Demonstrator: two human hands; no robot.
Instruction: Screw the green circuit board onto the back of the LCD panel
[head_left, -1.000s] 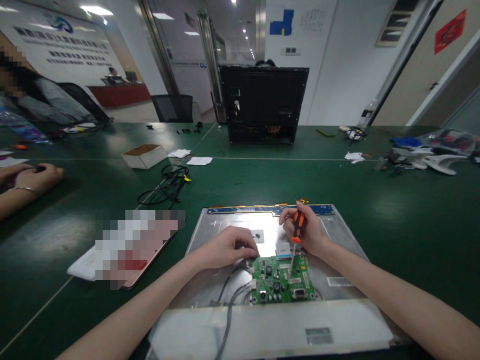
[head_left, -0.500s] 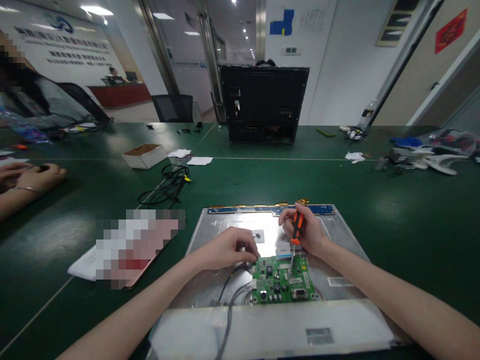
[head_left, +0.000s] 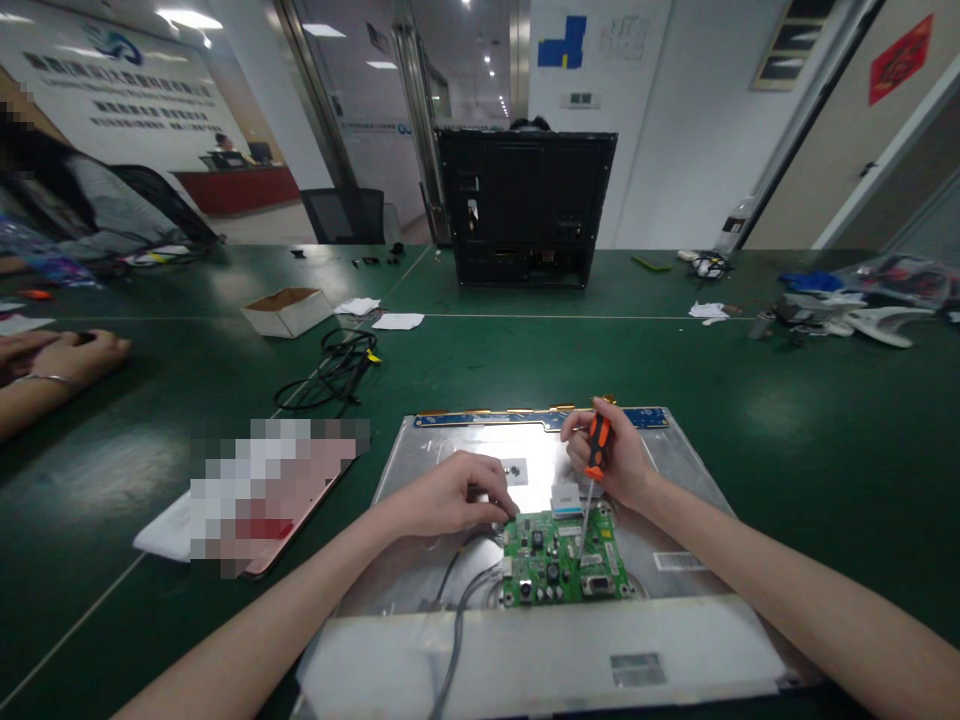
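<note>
My right hand point(head_left: 611, 455) is closed around the orange and black handle of a screwdriver point(head_left: 598, 447). Its metal shaft slants down, with the tip over or touching the middle of a green circuit board point(head_left: 536, 560); contact is not clear. My left hand point(head_left: 459, 495) has its thumb and fingers pinched at the board's upper-left corner, hiding that spot. The board lies on the silvery back of a display panel point(head_left: 679, 535). Grey cables point(head_left: 459, 630) run from the board's left side, and a white flat cable point(head_left: 565, 500) meets its top edge.
A pink phone point(head_left: 315, 490) on white paper lies left of the panel. Beyond it are coiled black cables point(head_left: 334, 370) and a small box point(head_left: 287, 312). A black monitor housing point(head_left: 529, 205) stands at the back. Another person's hands point(head_left: 67, 360) rest at far left. Assorted parts point(head_left: 832, 310) lie right.
My right hand has shifted very slightly with the screwdriver, whose shaft tilts a bit differently. My left hand stays at the board's corner.
</note>
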